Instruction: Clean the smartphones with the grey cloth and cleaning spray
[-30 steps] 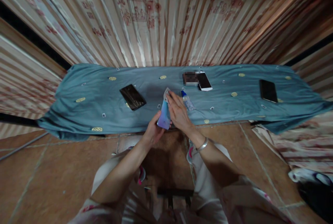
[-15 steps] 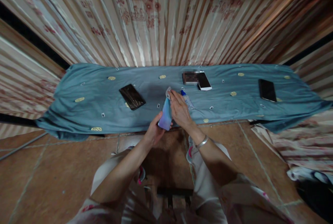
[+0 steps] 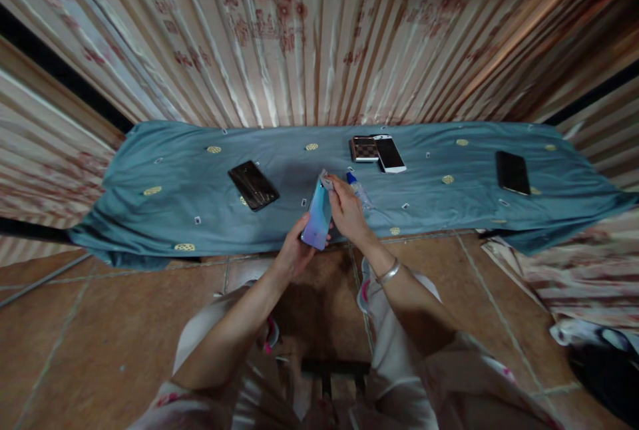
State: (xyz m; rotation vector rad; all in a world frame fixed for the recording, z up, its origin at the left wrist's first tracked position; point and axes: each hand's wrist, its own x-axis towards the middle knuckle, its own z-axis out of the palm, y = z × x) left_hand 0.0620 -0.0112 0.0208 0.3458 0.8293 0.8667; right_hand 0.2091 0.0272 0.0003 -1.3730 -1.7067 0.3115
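A blue-to-purple smartphone (image 3: 316, 220) is tilted up in my left hand (image 3: 296, 247), whose fingers wrap round its lower end. My right hand (image 3: 348, 209) pinches a small pale grey cloth (image 3: 326, 179) against the phone's top right corner. Just beyond my right hand lies a clear bottle with a blue cap (image 3: 360, 192). To the left, a dark phone (image 3: 253, 185) rests on the blue-green cloth cover (image 3: 279, 144). A white-framed phone (image 3: 390, 154) lies beside a brown checkered case (image 3: 364, 148) farther back.
Another black phone (image 3: 512, 173) lies toward the right end of the covered surface. Pleated patterned curtains (image 3: 279, 30) hang behind and at both sides. Below is a tiled floor (image 3: 150, 323), with a dark bag (image 3: 604, 377) at the lower right.
My right hand has turned and shifted slightly, with the grey cloth now at the phone's top corner, so more of the phone's back shows. My left hand keeps its hold.
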